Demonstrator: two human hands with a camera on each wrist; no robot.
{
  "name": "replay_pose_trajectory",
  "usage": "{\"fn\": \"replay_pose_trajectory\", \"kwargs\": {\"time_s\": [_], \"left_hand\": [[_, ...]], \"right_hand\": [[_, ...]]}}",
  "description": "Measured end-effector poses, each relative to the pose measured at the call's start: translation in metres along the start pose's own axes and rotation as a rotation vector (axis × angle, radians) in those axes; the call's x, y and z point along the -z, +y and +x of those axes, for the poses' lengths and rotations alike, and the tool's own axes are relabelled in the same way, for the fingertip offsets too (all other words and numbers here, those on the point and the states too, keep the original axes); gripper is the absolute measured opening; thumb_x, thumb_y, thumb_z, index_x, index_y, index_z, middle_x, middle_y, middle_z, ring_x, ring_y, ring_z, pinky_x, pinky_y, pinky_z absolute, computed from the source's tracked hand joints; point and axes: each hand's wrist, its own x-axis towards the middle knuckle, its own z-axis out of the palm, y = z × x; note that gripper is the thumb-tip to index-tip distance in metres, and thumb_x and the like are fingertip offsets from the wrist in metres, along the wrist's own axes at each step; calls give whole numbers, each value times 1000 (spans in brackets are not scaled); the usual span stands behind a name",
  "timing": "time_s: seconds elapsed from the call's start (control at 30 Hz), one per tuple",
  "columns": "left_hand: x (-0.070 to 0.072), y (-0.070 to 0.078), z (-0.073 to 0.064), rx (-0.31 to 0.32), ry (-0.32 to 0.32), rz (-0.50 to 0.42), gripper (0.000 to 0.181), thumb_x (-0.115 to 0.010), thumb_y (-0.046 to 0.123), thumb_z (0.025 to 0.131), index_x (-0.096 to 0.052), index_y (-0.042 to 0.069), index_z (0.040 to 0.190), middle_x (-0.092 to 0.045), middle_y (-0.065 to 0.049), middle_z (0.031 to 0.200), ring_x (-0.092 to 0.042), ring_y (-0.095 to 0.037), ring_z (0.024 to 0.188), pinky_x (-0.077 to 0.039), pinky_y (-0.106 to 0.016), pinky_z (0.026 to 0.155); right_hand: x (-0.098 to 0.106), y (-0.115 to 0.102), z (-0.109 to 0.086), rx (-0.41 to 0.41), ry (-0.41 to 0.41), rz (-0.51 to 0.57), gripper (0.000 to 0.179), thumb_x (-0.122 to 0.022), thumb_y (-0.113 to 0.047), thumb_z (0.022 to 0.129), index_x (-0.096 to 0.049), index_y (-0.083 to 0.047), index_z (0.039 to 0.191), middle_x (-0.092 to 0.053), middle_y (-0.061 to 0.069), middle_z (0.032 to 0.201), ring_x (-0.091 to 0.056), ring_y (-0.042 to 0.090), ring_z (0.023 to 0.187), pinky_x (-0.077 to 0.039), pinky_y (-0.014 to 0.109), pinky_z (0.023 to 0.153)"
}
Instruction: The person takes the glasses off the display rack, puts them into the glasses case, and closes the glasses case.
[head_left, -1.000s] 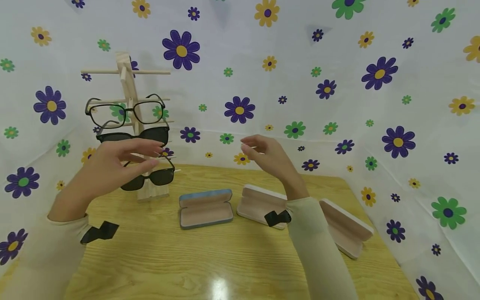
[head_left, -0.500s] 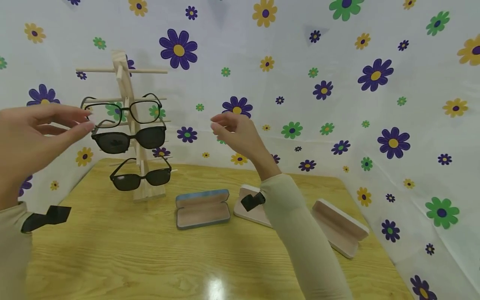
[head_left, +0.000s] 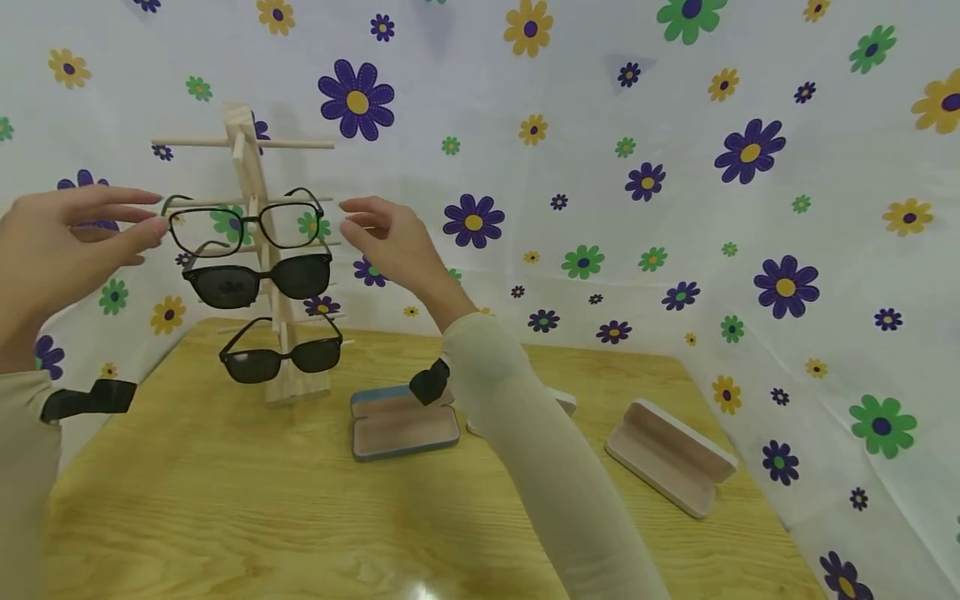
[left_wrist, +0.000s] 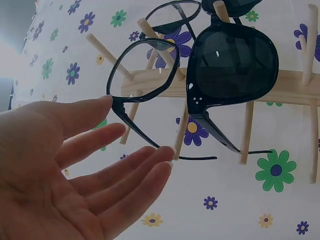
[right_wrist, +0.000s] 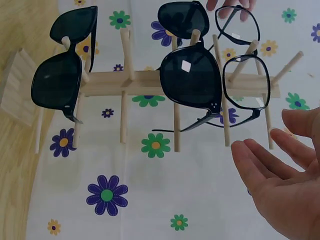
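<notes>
Black-framed clear eyeglasses (head_left: 251,219) sit on a peg row of a wooden display stand (head_left: 251,171). My left hand (head_left: 75,246) is at their left side, fingers extended; in the left wrist view the thumb tip (left_wrist: 107,102) is right at the frame's corner, with the other fingertips near the temple. My right hand (head_left: 405,250) is on the other side, fingers loosely bent, a little apart from the right hinge. In the right wrist view nothing lies between its fingers and thumb. Dark sunglasses (head_left: 300,277) rest just below, and a second pair of sunglasses (head_left: 318,356) lower down.
On the wooden table (head_left: 300,517) lie an opened blue glasses case (head_left: 405,437), a white case (head_left: 562,402) mostly hidden behind the right sleeve, and another opened pale case (head_left: 667,467) at the right. A flower-patterned cloth (head_left: 510,50) hangs behind and beside the table.
My left hand has moved left and up beside the eyeglasses. My right hand has swung left and up toward their right side. The glasses have stayed on the stand.
</notes>
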Motion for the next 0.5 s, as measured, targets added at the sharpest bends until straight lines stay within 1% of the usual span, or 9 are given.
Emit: {"fn": "replay_pose_trajectory", "kwargs": {"time_s": [0.07, 0.17, 0.23, 0.27, 0.33, 0.37, 0.4, 0.47, 0.5], "left_hand": [[0, 0, 4, 16, -1, -12, 50, -55, 42, 94, -49, 23, 140, -54, -26, 132, -46, 27, 61, -38, -2, 55], [0, -2, 7, 10, 21, -50, 47, -53, 40, 95, -52, 20, 138, -57, -23, 132, -49, 26, 61, -39, 0, 57], [-1, -3, 9, 16, 15, -65, 47, -53, 40, 95, -52, 20, 137, -65, -7, 121, -51, 24, 60, -41, -1, 57], [-2, -3, 9, 17, 12, -77, 47, -53, 40, 95, -53, 19, 137, -67, 2, 115, -53, 23, 60, -45, -3, 61], [-4, -3, 10, 31, -7, -97, 48, -51, 42, 96, -53, 17, 137, -65, 20, 98, -53, 23, 61, -52, -18, 84], [-6, -2, 10, 39, -17, -106, 49, -50, 42, 96, -53, 15, 136, -59, 28, 89, -53, 23, 62, -50, -28, 95], [-7, -1, 10, 47, -22, -121, 50, -50, 43, 96, -54, 13, 136, -52, 34, 82, -54, 23, 62, -45, -40, 103], [-9, 1, 9, 54, -21, -141, 51, -49, 42, 96, -55, 9, 134, -50, 38, 77, -53, 23, 63, -31, -59, 106], [-10, 3, 9, 53, -19, -159, 51, -48, 42, 97, -56, 8, 133, -49, 39, 74, -53, 24, 63, -27, -63, 106]], "right_hand": [[-4, -5, 3, 7, -15, 12, 38, -54, -30, 97, -53, -23, 135, -58, 1, 135, -59, 9, 116, -48, 21, 95], [-10, -11, 7, 3, -40, 11, 42, -53, -31, 98, -48, -25, 139, -56, 0, 137, -57, 8, 119, -47, 22, 98], [-14, -14, 8, -6, -46, 8, 44, -53, -32, 98, -46, -26, 141, -55, -2, 138, -57, 8, 120, -46, 23, 99], [-16, -14, 9, -10, -46, 6, 44, -52, -31, 98, -46, -25, 141, -55, -2, 138, -57, 8, 119, -46, 24, 100], [-20, -14, 10, -17, -43, -3, 45, -52, -32, 98, -45, -26, 142, -55, -3, 137, -57, 7, 119, -46, 24, 99], [-22, -14, 10, -10, -40, -10, 45, -52, -31, 98, -45, -25, 142, -55, -2, 137, -57, 8, 119, -47, 24, 98], [-24, -13, 10, -10, -35, -9, 46, -52, -30, 98, -45, -24, 142, -55, -1, 137, -58, 8, 118, -47, 23, 97], [-27, -13, 10, 0, -24, -9, 46, -53, -29, 98, -45, -23, 142, -55, 0, 136, -59, 8, 117, -49, 20, 93], [-29, -12, 10, 1, -17, -5, 45, -53, -28, 98, -46, -22, 142, -55, 0, 135, -60, 8, 116, -49, 19, 91]]}}
